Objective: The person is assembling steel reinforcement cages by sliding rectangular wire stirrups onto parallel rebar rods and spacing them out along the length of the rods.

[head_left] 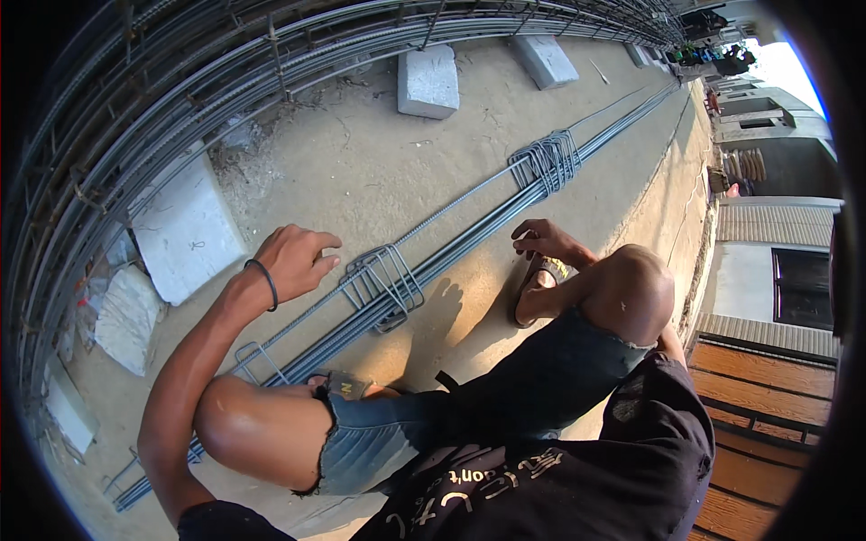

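Observation:
A bundle of long steel rebars (471, 242) lies diagonally across the ground in front of me, passing by my sandalled feet. Square wire stirrups sit around it: a small group (386, 281) near the middle, a thicker cluster (547, 164) farther along, and a lone stirrup (256, 362) near my left foot. My left hand (298, 260) hovers just left of the middle group, thumb and forefinger apart, holding nothing I can see. Beside my right knee, my right hand (547, 240) hangs in the air below the far cluster, its fingers loosely bent and nothing visible in them.
Stacked rebar cages (171, 135) curve along the left and top. Pale concrete blocks (428, 83) and a larger slab (188, 230) lie beside them, with a broken chunk (128, 317) nearby. To the right stand a brown slatted gate (767, 383) and buildings.

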{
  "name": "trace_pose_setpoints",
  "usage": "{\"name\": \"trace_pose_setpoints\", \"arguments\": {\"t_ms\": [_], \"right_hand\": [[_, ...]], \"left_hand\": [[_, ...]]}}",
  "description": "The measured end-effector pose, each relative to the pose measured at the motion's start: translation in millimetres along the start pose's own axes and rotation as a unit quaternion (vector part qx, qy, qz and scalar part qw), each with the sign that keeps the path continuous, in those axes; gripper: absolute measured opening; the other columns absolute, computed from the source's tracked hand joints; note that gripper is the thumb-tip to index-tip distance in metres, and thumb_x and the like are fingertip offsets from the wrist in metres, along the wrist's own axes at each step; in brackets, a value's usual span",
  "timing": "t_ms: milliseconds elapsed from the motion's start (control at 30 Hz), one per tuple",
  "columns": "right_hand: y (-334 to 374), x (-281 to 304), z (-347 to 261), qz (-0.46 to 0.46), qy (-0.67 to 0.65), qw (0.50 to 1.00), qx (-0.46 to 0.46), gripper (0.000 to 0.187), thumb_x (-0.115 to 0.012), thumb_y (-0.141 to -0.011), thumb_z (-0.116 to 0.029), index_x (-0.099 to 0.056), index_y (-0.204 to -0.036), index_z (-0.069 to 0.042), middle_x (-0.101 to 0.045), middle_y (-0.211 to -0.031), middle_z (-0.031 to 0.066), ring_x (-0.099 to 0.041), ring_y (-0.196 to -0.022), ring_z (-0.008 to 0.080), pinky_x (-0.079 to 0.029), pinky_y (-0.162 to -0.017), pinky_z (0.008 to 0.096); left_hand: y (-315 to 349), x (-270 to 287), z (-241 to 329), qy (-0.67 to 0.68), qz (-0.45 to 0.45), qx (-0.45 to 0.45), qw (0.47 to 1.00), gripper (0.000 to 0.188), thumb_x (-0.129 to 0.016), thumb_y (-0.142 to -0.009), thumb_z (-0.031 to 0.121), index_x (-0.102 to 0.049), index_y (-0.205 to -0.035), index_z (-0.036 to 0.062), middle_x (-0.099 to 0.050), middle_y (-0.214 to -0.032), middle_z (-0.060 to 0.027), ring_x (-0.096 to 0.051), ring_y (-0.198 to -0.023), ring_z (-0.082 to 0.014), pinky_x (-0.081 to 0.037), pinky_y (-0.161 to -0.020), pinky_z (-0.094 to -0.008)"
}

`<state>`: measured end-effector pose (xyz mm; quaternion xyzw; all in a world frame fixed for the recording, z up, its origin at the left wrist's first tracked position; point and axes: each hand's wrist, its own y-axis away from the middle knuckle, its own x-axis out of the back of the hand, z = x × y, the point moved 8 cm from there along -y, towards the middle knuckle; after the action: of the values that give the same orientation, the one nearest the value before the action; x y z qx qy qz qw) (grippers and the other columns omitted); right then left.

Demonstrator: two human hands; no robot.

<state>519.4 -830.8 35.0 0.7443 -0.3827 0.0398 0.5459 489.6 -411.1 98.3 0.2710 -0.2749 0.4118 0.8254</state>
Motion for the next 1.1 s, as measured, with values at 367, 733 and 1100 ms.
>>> {"name": "trace_pose_setpoints", "arguments": {"t_ms": [367, 733, 1100], "right_hand": [[-119.0, 137.2, 35.5, 0.215, 0.281, 0.911, 0.21, 0.046, -0.07, -0.074, -0.034, -0.057, -0.105, -0.002, -0.062, -0.099, 0.0189, -0.06, -0.089, 0.035, -0.047, -0.074, 0.0428], [-214.5, 351.1, 196.5, 0.286, 0.214, 0.934, 0.008, 0.091, -0.078, -0.059, -0.057, -0.048, -0.113, 0.01, -0.062, -0.096, 0.0235, -0.062, -0.089, 0.0315, -0.05, -0.076, 0.0363], [-233.0, 349.3, 225.4, 0.157, 0.021, 0.984, 0.084, 0.073, -0.079, -0.063, -0.042, -0.056, -0.109, 0.011, -0.062, -0.102, 0.0252, -0.062, -0.095, 0.0335, -0.048, -0.082, 0.038]], "left_hand": [[59.4, -19.1, 3.5, 0.104, -0.005, 0.348, 0.932, 0.03, -0.065, -0.078, 0.011, -0.062, -0.107, -0.0005, -0.066, -0.073, -0.0175, -0.064, -0.062, -0.0225, -0.05, -0.06, -0.0317], [35.3, -65.6, 93.0, 0.185, 0.123, 0.433, 0.873, 0.038, -0.064, -0.079, 0.008, -0.056, -0.115, -0.0014, -0.063, -0.07, -0.0128, -0.06, -0.059, -0.0161, -0.048, -0.056, -0.0285], [43.6, -111.2, 127.0, 0.106, 0.017, 0.545, 0.832, 0.046, -0.057, -0.089, 0.027, -0.048, -0.128, 0.0056, -0.062, -0.093, -0.0083, -0.058, -0.074, -0.0158, -0.05, -0.064, -0.0297]]}}
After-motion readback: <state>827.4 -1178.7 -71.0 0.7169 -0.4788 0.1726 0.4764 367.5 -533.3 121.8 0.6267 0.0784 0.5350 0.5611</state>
